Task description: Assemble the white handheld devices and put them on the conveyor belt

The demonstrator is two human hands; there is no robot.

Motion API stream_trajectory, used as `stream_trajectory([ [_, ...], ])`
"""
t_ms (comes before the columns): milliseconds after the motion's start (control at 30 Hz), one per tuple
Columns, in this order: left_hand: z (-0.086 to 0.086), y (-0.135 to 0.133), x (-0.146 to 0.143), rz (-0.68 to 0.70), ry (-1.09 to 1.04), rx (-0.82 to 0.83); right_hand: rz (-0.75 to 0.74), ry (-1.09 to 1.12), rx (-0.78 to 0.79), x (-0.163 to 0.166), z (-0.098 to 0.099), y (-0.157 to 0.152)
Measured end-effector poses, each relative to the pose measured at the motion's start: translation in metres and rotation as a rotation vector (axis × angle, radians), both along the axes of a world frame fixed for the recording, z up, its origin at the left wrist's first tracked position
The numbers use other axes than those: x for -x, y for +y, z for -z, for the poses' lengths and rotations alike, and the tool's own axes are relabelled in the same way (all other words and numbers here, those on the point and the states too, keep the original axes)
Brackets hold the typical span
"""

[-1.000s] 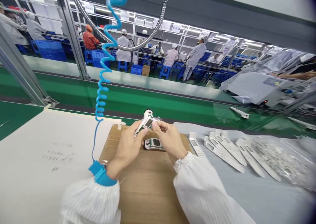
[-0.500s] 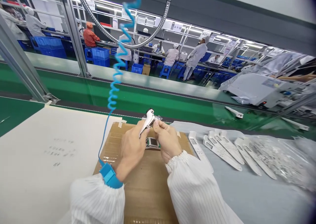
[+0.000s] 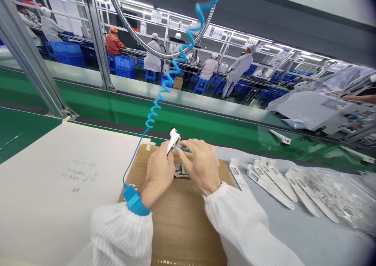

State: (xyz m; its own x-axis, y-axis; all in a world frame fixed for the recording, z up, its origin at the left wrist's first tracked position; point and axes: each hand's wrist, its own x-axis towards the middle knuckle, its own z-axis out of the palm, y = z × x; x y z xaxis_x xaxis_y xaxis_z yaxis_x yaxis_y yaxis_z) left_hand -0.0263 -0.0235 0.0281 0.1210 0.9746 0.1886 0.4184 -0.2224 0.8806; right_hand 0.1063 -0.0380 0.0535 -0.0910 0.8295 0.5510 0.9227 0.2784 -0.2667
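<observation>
My left hand [image 3: 158, 172] grips a white plastic thermometer shell [image 3: 172, 140], held upright over a brown cardboard sheet [image 3: 179, 223]. My right hand [image 3: 197, 164] pinches at the shell from the right, fingers closed against it. Under both hands a small circuit board part [image 3: 179, 171] with a screen lies on the cardboard, mostly hidden. A blue wrist strap [image 3: 135, 200] with a coiled blue cord [image 3: 164, 90] is on my left wrist.
Several white shells [image 3: 273, 182] lie in a row on grey film at the right, beside a clear bag of parts [image 3: 335, 195]. A white sheet [image 3: 58, 180] covers the left. A green conveyor belt [image 3: 190, 121] carries one shell [image 3: 280, 137]. Other workers stand at far benches.
The shell has turned from screen side facing me to edge-on, and my right hand has closed in over it. The view and the blue cord have shifted right.
</observation>
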Motion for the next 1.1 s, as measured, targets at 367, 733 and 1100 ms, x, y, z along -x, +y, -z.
stream_trajectory([
  [367,-0.004,-0.007,-0.004,0.035,-0.024,0.011,0.149,0.140,0.020,0.022,0.006,0.000],
  [733,-0.003,0.003,0.003,0.019,-0.174,0.104,0.275,0.466,0.157,-0.040,0.008,0.014],
  [1100,-0.002,0.013,0.013,-0.095,-0.423,0.366,0.084,-0.363,0.436,-0.093,-0.001,0.056],
])
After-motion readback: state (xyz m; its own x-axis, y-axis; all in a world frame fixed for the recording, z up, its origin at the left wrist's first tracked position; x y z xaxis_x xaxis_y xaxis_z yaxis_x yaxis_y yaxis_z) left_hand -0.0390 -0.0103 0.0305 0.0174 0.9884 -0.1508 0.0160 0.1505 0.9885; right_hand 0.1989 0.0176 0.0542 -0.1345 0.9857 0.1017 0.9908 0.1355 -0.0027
